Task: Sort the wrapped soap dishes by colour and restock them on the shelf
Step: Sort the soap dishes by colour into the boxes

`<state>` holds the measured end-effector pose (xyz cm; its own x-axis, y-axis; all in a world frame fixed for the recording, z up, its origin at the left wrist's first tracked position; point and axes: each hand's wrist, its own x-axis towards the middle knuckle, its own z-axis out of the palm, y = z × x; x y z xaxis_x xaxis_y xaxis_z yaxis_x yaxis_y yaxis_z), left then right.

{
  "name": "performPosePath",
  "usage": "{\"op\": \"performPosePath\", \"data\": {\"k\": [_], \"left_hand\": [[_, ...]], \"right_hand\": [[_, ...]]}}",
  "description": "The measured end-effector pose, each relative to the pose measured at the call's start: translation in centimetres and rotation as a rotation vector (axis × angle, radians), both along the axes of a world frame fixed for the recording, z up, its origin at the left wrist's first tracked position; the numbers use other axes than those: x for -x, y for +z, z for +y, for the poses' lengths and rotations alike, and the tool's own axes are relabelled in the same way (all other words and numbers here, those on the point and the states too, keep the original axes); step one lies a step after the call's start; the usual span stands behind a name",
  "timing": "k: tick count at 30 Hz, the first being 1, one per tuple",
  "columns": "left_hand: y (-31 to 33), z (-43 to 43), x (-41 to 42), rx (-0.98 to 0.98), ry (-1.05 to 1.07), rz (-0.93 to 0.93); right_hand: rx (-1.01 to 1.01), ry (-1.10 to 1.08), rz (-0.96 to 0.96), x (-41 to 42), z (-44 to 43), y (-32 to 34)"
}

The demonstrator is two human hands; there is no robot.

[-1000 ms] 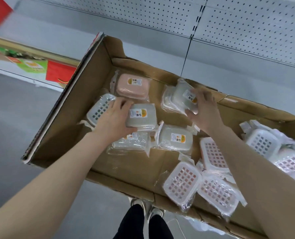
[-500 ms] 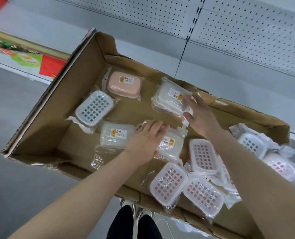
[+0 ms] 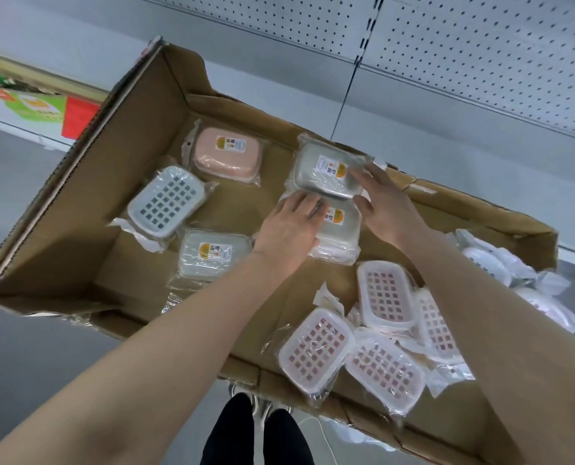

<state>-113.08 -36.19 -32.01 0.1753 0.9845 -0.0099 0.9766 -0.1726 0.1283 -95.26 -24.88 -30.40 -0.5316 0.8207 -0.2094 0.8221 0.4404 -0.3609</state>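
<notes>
A big open cardboard box [image 3: 88, 209] holds wrapped soap dishes. My right hand [image 3: 385, 209] pinches a grey soap dish [image 3: 323, 172] by its right end and holds it tilted just above another grey soap dish [image 3: 341, 229]. My left hand [image 3: 288, 229] lies on that lower dish's left end, fingers curled over its far edge. Near the back wall lies a pink soap dish [image 3: 227, 152]. To its left is a blue-grid soap dish [image 3: 167, 201], and a third grey soap dish [image 3: 214, 253] lies in front. Several pink-grid soap dishes [image 3: 385, 297] pile up at the box's right front.
White wrapped dishes [image 3: 487, 263] lie outside the box past its right wall. Behind the box runs a grey shelf [image 3: 464, 135] with a pegboard back panel [image 3: 480, 45]. Red and green packaging [image 3: 37, 105] sits far left. My shoes [image 3: 259, 402] show below the box on the grey floor.
My left hand carried a grey dish from the box's left to its middle and set it on another. My right hand brought its grey dish down over them.
</notes>
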Motion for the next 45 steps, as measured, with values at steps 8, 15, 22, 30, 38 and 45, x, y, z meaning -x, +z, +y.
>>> {"op": "performPosePath", "data": {"k": [8, 15, 22, 30, 38, 45], "left_hand": [[0.8, -2.5, -0.1, 0.039, 0.006, 0.017], [1.2, -8.2, 2.9, 0.127, 0.155, 0.06], [2.9, -9.2, 8.4, 0.18, 0.329, 0.037], [3.3, -6.5, 17.1, 0.152, 0.418, 0.006], [0.8, -3.9, 21.3, 0.439, 0.51, -0.068], [3.9, -4.8, 21.9, 0.286, 0.386, -0.033]], "right_hand": [[0.012, -0.234, -0.224, -5.4, -5.3, 1.6], [0.305, -0.284, -0.571, -5.4, -11.3, -1.6], [0.09, -0.484, -0.342, -4.3, -9.7, 2.9], [-0.109, -0.362, -0.179, 5.9, -5.1, 6.7], [-0.114, -0.42, -0.25, 11.3, -4.1, 5.5], [-0.253, -0.261, -0.178, 16.6, -4.7, 7.4]]}}
